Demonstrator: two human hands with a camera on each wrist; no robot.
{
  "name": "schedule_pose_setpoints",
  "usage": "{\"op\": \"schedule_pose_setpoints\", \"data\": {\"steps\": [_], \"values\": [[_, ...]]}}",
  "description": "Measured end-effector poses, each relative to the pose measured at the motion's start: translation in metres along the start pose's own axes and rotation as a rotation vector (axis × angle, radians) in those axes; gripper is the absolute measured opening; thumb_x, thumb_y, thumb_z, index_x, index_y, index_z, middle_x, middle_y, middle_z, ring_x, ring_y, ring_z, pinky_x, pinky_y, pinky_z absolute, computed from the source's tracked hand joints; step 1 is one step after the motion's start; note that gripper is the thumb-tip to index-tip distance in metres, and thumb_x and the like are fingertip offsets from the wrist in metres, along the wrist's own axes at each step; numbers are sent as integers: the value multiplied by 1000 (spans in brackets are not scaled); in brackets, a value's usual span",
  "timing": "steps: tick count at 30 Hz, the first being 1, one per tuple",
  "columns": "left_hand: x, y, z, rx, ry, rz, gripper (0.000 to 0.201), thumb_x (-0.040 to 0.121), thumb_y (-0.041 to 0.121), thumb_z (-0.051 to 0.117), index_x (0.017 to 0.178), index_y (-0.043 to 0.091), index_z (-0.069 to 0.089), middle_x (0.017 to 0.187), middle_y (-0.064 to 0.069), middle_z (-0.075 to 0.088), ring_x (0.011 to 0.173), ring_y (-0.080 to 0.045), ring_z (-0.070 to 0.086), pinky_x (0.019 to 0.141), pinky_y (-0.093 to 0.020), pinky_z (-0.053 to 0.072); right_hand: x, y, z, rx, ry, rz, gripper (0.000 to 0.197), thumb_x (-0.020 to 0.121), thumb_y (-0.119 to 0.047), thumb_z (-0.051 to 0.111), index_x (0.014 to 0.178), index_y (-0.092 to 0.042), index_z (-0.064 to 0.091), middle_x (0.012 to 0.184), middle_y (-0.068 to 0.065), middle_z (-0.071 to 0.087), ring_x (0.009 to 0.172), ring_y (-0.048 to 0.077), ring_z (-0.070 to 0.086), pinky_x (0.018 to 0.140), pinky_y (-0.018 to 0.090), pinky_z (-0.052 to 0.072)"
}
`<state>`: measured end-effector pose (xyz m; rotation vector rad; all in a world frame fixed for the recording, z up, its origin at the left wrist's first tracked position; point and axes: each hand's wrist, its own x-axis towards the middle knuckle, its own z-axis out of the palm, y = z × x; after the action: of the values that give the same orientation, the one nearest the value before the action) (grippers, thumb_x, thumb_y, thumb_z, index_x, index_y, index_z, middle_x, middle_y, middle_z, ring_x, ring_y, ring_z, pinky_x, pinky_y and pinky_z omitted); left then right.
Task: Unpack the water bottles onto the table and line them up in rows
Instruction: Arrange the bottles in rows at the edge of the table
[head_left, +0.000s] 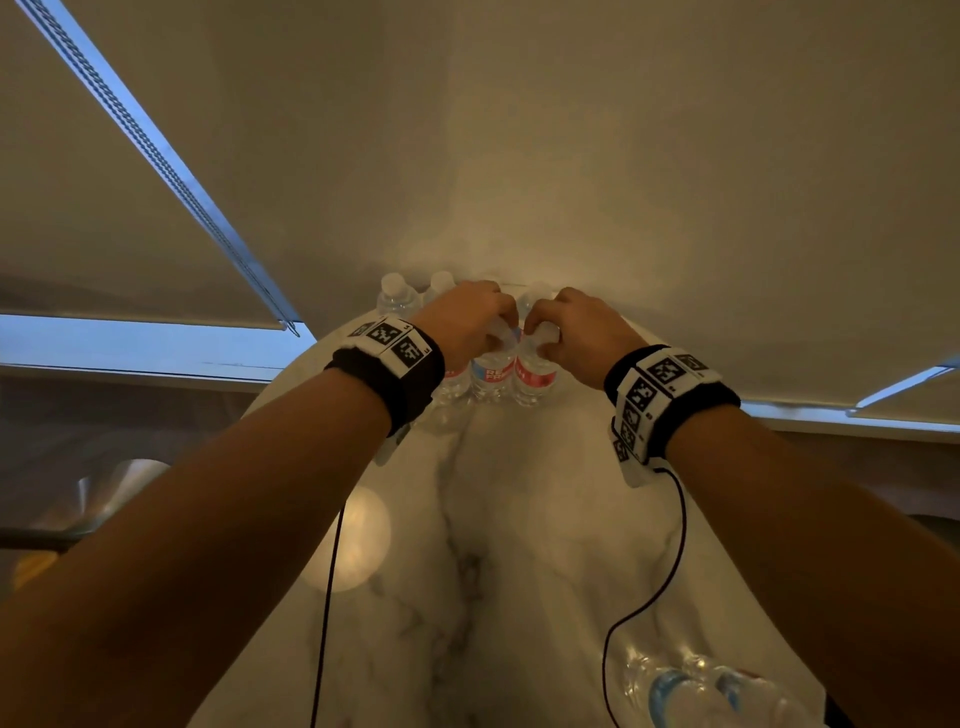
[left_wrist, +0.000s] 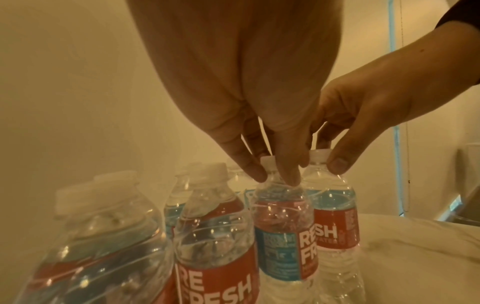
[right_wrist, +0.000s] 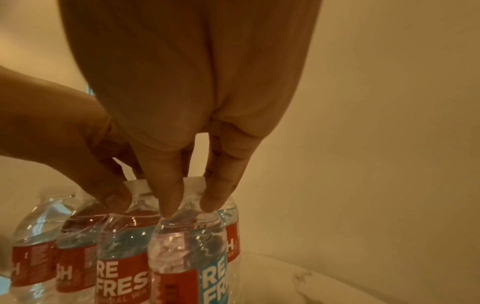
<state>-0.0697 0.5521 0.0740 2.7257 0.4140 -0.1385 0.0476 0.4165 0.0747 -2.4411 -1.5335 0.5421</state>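
Note:
Clear water bottles with red and blue labels stand in rows at the far end of the marble table (head_left: 524, 509). My left hand (head_left: 496, 332) pinches the neck of one bottle (head_left: 492, 371) just under its white cap. My right hand (head_left: 543, 332) pinches the neck of the bottle (head_left: 535, 373) right beside it. Both bottles stand upright, side by side, on the table. In the left wrist view my left fingertips (left_wrist: 288, 176) press the neck of the bottle (left_wrist: 284, 236). In the right wrist view my right fingertips (right_wrist: 168, 207) hold the other bottle (right_wrist: 187, 257).
More bottles (head_left: 397, 296) stand behind and to the left, close to the wall. A plastic-wrapped pack of bottles (head_left: 711, 691) lies at the table's near right edge. Two black cables (head_left: 675, 545) trail from my wrists across the table. A window with a blind is at left.

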Motion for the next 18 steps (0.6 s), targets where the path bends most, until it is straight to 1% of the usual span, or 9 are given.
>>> {"op": "schedule_pose_setpoints", "data": {"steps": [3, 5, 8, 10, 11, 13, 15, 16, 18], "values": [[-6, 5, -1, -8, 16, -43, 37, 84, 16, 71, 120, 12, 62, 116, -15, 61, 106, -32, 60, 88, -36, 44, -10, -6, -7, 47, -22, 67, 52, 79, -25, 75, 127, -27, 54, 118, 10, 53, 104, 30, 57, 81, 32, 42], [-15, 10, -2, -31, 74, -68, 42, 85, 19, 71, 125, 14, 59, 120, -13, 59, 109, -31, 58, 91, -37, 44, -27, -12, -15, 103, -4, 130, 60, 78, -30, 77, 132, -25, 51, 123, 9, 55, 108, 27, 56, 81, 30, 41], [-41, 28, 1, -96, 289, -86, 35, 89, 23, 67, 122, 15, 60, 122, -10, 58, 109, -27, 58, 88, -29, 42, -69, -27, -29, 254, 78, 212, 48, 81, -36, 75, 124, -21, 59, 114, 3, 63, 97, 19, 59, 78, 26, 41], [-67, 51, 9, -162, 365, -77, 30, 92, 26, 63, 120, 17, 63, 119, -6, 60, 106, -23, 59, 87, -27, 43, -108, -38, -34, 363, 126, 249, 40, 82, -40, 72, 116, -20, 64, 105, -1, 67, 93, 16, 61, 73, 24, 43], [-81, 65, 15, -198, 357, -58, 29, 93, 29, 61, 119, 17, 64, 117, -4, 61, 104, -21, 59, 87, -28, 46, -130, -43, -34, 400, 150, 264, 37, 83, -42, 71, 112, -21, 65, 101, -3, 67, 92, 15, 62, 71, 23, 44], [-112, 94, 30, -266, 284, 1, 27, 94, 34, 59, 117, 20, 65, 111, 0, 64, 97, -15, 61, 86, -33, 53, -180, -50, -30, 445, 194, 272, 31, 83, -41, 71, 108, -23, 67, 95, -5, 69, 87, 13, 64, 75, 26, 48], [-141, 122, 50, -326, 189, 56, 24, 95, 35, 57, 113, 23, 67, 103, 2, 66, 89, -11, 62, 82, -34, 55, -231, -47, -18, 455, 183, 291, 25, 84, -37, 71, 105, -25, 67, 91, -6, 69, 81, 10, 66, 78, 27, 51], [-155, 137, 61, -351, 132, 79, 23, 95, 36, 57, 112, 24, 67, 101, 3, 66, 87, -10, 62, 82, -34, 55, -255, -41, -11, 443, 161, 310, 22, 85, -35, 70, 105, -25, 67, 91, -7, 69, 81, 9, 65, 79, 28, 52], [-177, 166, 82, -390, 10, 115, 23, 96, 37, 56, 112, 26, 67, 101, 3, 66, 88, -10, 62, 83, -33, 54, -297, -18, 4, 368, 119, 349, 17, 89, -30, 67, 105, -27, 66, 96, -6, 67, 88, 10, 63, 82, 32, 53]]}}
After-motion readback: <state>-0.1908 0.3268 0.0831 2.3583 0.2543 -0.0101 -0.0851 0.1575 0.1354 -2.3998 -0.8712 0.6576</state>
